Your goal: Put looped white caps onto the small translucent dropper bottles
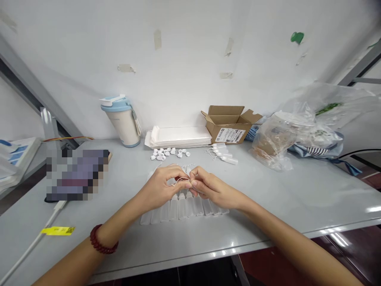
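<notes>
Over the middle of the table my left hand (165, 184) and my right hand (212, 186) meet at the fingertips. Both pinch a thin white string (178, 180), which makes a loop by my left fingers. Beneath them lies a row of small translucent plastic bottles (184, 208), side by side; their upper ends are partly hidden by my hands. Past my hands is a cluster of small white caps (169, 152). To the right of these, several capped bottles (222, 153) with white strings lie in a loose group.
Against the wall stand a cream tumbler (123, 125) with a blue lid, a stack of white boxes (181, 137) and an open cardboard box (228, 127). Plastic bags (274, 139) sit at the right. On the left lie a blurred phone (79, 174) and its white cable (29, 248).
</notes>
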`<state>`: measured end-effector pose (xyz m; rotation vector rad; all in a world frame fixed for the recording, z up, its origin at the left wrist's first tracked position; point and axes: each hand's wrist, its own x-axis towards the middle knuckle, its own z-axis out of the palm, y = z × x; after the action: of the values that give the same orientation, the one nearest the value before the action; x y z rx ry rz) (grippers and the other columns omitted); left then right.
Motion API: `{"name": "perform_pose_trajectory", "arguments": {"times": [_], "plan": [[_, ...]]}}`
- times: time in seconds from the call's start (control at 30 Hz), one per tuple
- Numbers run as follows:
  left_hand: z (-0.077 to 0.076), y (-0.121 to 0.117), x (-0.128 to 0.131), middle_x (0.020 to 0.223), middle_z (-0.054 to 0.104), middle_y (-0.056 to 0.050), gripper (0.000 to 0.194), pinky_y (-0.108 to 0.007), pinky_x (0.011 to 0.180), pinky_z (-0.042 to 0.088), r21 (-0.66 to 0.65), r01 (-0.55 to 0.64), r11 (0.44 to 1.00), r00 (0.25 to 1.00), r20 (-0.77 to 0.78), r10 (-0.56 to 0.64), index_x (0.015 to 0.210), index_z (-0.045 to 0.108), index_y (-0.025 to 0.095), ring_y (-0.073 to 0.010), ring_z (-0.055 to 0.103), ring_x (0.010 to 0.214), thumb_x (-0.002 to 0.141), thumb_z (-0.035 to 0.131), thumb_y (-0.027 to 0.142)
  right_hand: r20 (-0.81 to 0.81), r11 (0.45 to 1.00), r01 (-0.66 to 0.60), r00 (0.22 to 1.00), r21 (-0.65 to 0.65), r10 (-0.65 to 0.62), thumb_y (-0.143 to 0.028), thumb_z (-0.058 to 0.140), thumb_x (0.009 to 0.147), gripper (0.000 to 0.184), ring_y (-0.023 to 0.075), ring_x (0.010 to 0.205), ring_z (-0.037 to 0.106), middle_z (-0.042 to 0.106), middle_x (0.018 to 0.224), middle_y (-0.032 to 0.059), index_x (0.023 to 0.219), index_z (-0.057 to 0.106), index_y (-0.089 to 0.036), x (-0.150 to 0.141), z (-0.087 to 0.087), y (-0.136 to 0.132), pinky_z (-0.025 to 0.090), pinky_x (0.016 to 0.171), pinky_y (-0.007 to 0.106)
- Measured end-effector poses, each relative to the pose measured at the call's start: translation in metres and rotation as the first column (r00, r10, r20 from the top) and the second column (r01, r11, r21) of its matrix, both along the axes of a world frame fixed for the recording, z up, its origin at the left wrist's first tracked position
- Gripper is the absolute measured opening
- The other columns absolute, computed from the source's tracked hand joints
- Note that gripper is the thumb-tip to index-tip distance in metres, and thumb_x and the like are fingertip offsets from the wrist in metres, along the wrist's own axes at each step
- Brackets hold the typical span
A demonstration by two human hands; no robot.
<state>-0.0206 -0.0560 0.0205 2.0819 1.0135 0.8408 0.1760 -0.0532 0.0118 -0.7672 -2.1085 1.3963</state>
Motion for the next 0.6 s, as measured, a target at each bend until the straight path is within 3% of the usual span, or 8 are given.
{"name": "perform_pose_trajectory", "arguments": {"times": [0.13,0.37,0.6], "plan": [[-0.0010,0.0015,-0.0013,0.074,0.063,-0.001,0.019,-0.025,0.068,0.041,0.003,-0.002,1.000,1.000,0.003,0.002,0.074,0.070,0.018,-0.0137,0.056,0.073,0.085,0.059,0.028,-0.031,1.000,-0.003,1.000,-0.030,0.002,-0.042,0.032,0.097,0.023,0.0083,0.060,0.037,0.047,0.077,-0.0018,0.088,0.036,-0.021,-0.0012,-0.0015,0.0003,0.034,0.058,0.023],[-0.0023,0.0028,-0.0031,0.074,0.064,-0.001,0.017,-0.024,0.067,0.041,-0.005,-0.004,1.000,0.999,0.045,0.004,0.075,0.069,0.017,-0.0130,0.056,0.072,0.084,0.060,0.029,-0.177,0.973,-0.085,0.983,-0.212,0.048,-0.044,0.037,0.096,0.023,0.0073,0.059,0.032,0.044,0.077,-0.0025,0.090,0.035,-0.021,-0.0014,-0.0045,0.0012,0.027,0.051,0.020],[-0.0018,0.0031,-0.0025,0.077,0.065,-0.002,0.018,-0.026,0.068,0.042,-0.047,-0.015,0.999,0.999,0.043,0.017,0.079,0.070,0.018,-0.0144,0.057,0.074,0.084,0.060,0.032,-0.298,0.953,-0.079,0.955,-0.293,-0.013,-0.045,0.042,0.094,0.024,0.0081,0.060,0.039,0.049,0.072,-0.0033,0.089,0.033,-0.023,-0.0052,-0.0050,0.0008,0.025,0.050,0.019]]}}
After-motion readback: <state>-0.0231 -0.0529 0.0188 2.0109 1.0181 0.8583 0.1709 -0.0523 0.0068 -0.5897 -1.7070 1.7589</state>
